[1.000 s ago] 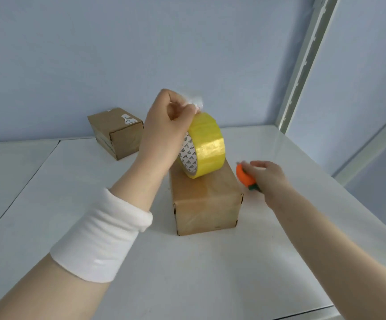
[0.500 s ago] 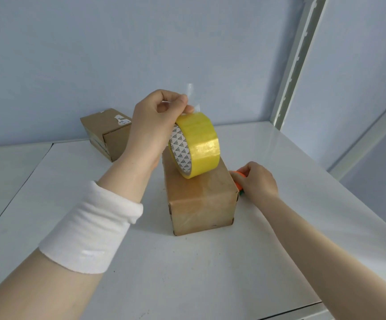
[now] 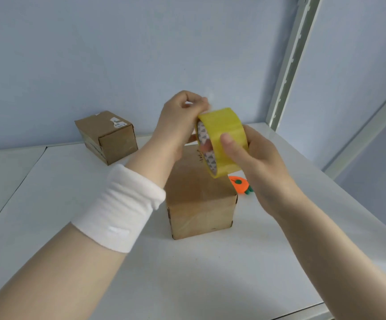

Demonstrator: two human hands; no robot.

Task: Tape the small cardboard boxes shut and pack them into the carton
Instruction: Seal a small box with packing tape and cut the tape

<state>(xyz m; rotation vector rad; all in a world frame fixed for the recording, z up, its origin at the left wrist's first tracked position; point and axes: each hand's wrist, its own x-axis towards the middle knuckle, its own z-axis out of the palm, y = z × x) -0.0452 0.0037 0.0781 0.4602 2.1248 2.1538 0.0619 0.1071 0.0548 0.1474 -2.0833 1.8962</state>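
Note:
A small brown cardboard box (image 3: pixel 199 202) stands in the middle of the white table. Above its far end I hold a roll of yellow tape (image 3: pixel 222 139). My right hand (image 3: pixel 254 158) grips the roll, thumb on its outer face and fingers through the core. My left hand (image 3: pixel 180 121), with a white wristband on the forearm, pinches the loose tape end at the top of the roll. A second small cardboard box (image 3: pixel 108 137) with a white label sits at the back left.
An orange carrot-shaped cutter (image 3: pixel 240 184) lies on the white table (image 3: pixel 187 273) just right of the near box. A white shelf upright (image 3: pixel 289 65) rises at the back right corner. The table's front edge runs at lower right.
My right hand let go of the orange cutter, which now lies on the table, and rose to grip the tape roll. The roll lifted off the box top.

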